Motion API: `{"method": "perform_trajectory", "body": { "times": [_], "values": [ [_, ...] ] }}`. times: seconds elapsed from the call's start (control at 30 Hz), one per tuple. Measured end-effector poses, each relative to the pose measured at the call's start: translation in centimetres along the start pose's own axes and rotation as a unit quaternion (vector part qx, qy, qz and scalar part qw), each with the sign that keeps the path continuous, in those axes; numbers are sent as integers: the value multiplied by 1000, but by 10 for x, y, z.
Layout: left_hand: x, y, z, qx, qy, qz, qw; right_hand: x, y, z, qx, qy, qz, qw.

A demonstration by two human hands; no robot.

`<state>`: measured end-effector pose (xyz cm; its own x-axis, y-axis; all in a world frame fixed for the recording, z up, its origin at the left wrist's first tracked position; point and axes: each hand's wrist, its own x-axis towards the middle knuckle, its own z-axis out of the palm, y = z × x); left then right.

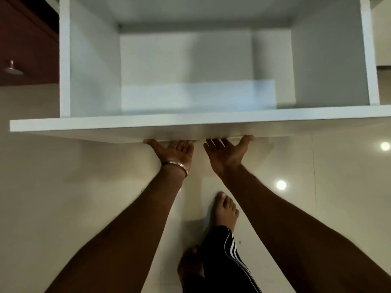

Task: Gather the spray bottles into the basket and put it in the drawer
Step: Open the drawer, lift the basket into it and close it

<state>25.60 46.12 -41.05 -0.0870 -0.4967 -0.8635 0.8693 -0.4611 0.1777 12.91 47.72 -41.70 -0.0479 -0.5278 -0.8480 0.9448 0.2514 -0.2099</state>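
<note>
Glossy tile floor (pixel 74 197) w/ bare feet (pixel 225 210) on it.

Both my hands, left hand (pixel 175 151) and right hand (pixel 225 152), press palms-up under the white drawer (pixel 148 125) front panel; inside looks bare; my bare feet on tiled floor (pixel 63 187).
</note>
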Motion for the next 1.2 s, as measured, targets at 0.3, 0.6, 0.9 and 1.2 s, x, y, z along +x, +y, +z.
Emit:
{"method": "perform_trajectory", "body": {
  "times": [0.3,0.6,0.9,1.2],
  "values": [
    [-35,-31,-57,10,15,11,1000,-40,23,-58,-13,-8,-6,1000],
    [-54,-53,-90,22,21,25,999,-61,35,-99,-17,-40,7,999],
    [-63,-56,-105,4,1,13,1000,-69,42,-116,-20,-60,12,998],
    [-88,-52,-109,93,29,15,995,-84,44,-118,-55,-13,6,998]
  ]
}}
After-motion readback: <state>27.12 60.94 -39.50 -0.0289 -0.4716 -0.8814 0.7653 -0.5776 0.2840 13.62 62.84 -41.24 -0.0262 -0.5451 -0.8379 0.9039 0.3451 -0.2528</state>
